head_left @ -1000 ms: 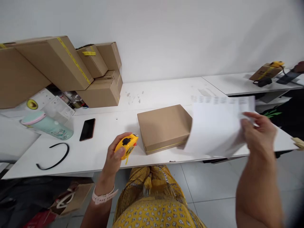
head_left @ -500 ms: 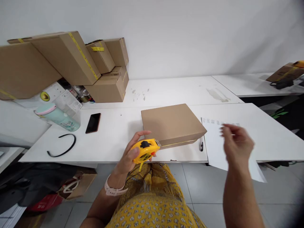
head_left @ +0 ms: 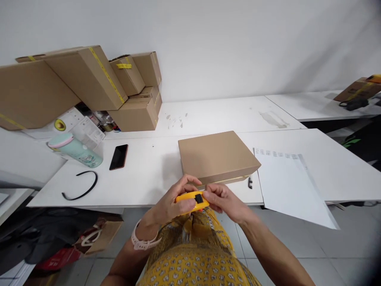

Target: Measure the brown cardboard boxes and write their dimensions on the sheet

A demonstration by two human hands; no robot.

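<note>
- Clearly, in the head view, both hands meet in front of the body, just below the near edge of the table.
- The left hand is closed around a yellow tape measure. It cups the case from the side and from below, so the black slider on top stays free.
- The right hand pinches the right end of the same case with thumb and fingers. I judge this is the end where the tape comes out, but no tape or hook can be seen.
- A flat cardboard box lies on the table just beyond the hands, with its long side toward the person, so it seems easy to reach.
- A white sheet lies to the right of the box, and its near corner hangs over the table edge.
- A pen lies between box and sheet; its upper end is partly hidden by the box.
- Further left lie a phone, a bottle on its side and a black band.
- The stacked boxes lean on the wall, and the frame cuts them off at the left.
- The print on the sheet is too small to read.
</note>
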